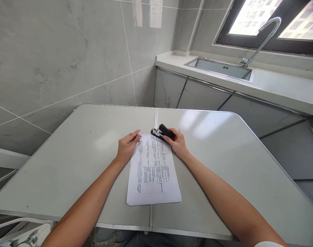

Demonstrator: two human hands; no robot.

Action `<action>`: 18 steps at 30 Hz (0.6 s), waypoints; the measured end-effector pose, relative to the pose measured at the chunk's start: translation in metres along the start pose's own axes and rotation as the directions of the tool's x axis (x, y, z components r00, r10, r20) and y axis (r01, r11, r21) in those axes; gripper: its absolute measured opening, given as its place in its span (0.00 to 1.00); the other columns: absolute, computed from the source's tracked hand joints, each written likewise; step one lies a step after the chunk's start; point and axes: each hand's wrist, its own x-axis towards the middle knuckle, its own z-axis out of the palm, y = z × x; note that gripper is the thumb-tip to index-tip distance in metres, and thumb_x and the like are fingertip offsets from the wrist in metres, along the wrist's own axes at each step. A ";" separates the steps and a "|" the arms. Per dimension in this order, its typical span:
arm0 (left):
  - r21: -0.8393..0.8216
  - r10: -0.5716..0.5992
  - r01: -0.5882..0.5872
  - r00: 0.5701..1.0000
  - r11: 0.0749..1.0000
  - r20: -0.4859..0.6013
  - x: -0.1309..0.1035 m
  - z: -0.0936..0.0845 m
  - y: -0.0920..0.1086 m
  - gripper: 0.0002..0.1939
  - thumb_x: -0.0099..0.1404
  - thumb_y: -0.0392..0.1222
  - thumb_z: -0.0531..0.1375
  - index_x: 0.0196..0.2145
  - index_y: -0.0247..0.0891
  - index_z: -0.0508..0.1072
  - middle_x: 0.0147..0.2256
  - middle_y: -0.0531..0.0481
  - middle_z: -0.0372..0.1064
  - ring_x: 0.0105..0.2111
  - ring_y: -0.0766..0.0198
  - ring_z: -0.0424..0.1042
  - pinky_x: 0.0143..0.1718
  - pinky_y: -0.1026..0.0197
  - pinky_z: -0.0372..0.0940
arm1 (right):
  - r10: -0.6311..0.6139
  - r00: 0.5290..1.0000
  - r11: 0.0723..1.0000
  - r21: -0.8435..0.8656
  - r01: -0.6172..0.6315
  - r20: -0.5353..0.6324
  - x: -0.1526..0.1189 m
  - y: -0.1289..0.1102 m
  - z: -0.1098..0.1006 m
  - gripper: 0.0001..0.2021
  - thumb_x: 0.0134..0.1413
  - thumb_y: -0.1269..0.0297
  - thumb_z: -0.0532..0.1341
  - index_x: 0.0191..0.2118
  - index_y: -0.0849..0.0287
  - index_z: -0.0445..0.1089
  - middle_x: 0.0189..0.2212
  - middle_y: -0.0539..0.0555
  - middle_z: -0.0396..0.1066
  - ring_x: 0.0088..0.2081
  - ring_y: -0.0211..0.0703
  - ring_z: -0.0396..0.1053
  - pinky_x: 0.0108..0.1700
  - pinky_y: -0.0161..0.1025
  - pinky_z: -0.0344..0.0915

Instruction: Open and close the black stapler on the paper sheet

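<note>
Printed paper lies on the light folding table, its far edge between my two hands. My right hand is wrapped round a black stapler, whose jaws reach over the paper's far right corner. At the far left corner of the paper my left hand pinches the edge between thumb and fingers. Whether the paper is one sheet or a stack cannot be told.
Behind the table runs a white counter with a sink and a curved faucet under a window. A grey tiled wall stands at the left. A white object sits below the near left edge.
</note>
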 end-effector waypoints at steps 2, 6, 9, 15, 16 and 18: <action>0.055 0.019 -0.017 0.999 0.998 -0.026 0.001 0.000 0.001 0.11 0.71 0.44 0.62 0.49 0.44 0.81 0.42 0.50 0.79 0.39 0.60 0.77 0.46 0.55 0.71 | -0.001 0.999 1.000 -0.008 0.001 0.035 0.000 0.000 0.001 0.17 0.57 0.51 0.68 0.47 0.56 0.76 0.39 0.52 0.77 0.39 0.46 0.72 0.41 0.42 0.68; 0.214 0.139 -0.147 0.989 0.966 0.051 0.005 -0.003 0.000 0.09 0.74 0.44 0.59 0.46 0.44 0.80 0.42 0.49 0.78 0.42 0.59 0.74 0.46 0.54 0.69 | -0.075 0.992 0.997 -0.003 0.076 0.100 -0.001 0.000 0.005 0.17 0.54 0.53 0.71 0.48 0.53 0.77 0.39 0.53 0.76 0.39 0.46 0.72 0.42 0.43 0.69; 0.301 0.268 -0.285 0.959 0.910 0.098 0.007 -0.001 -0.003 0.09 0.75 0.42 0.58 0.45 0.43 0.78 0.44 0.46 0.76 0.46 0.56 0.71 0.48 0.52 0.68 | -0.164 0.975 0.986 -0.013 0.167 0.148 0.000 -0.002 0.005 0.16 0.55 0.54 0.72 0.48 0.51 0.78 0.37 0.53 0.77 0.41 0.47 0.71 0.44 0.45 0.69; 0.344 0.313 -0.376 0.923 0.860 0.226 0.007 0.005 -0.009 0.09 0.76 0.39 0.56 0.46 0.42 0.77 0.43 0.46 0.73 0.44 0.57 0.69 0.49 0.50 0.67 | -0.247 0.930 0.963 -0.035 0.266 0.273 -0.002 -0.008 0.006 0.16 0.55 0.53 0.72 0.48 0.50 0.79 0.36 0.53 0.78 0.40 0.48 0.70 0.44 0.45 0.69; 0.340 0.312 -0.377 0.922 0.862 0.229 0.007 0.005 -0.010 0.09 0.76 0.39 0.56 0.46 0.42 0.76 0.43 0.46 0.73 0.43 0.57 0.68 0.49 0.50 0.67 | -0.248 0.929 0.963 -0.037 0.268 0.275 -0.002 -0.008 0.006 0.16 0.55 0.53 0.72 0.48 0.50 0.79 0.36 0.53 0.78 0.40 0.48 0.70 0.44 0.45 0.69; 0.318 0.314 -0.380 0.918 0.868 0.240 0.007 0.005 -0.012 0.08 0.75 0.40 0.57 0.45 0.41 0.76 0.42 0.46 0.73 0.43 0.57 0.68 0.49 0.50 0.67 | -0.250 0.931 0.962 -0.038 0.269 0.265 -0.002 -0.007 0.006 0.16 0.56 0.53 0.72 0.48 0.50 0.79 0.36 0.53 0.78 0.40 0.48 0.70 0.43 0.45 0.69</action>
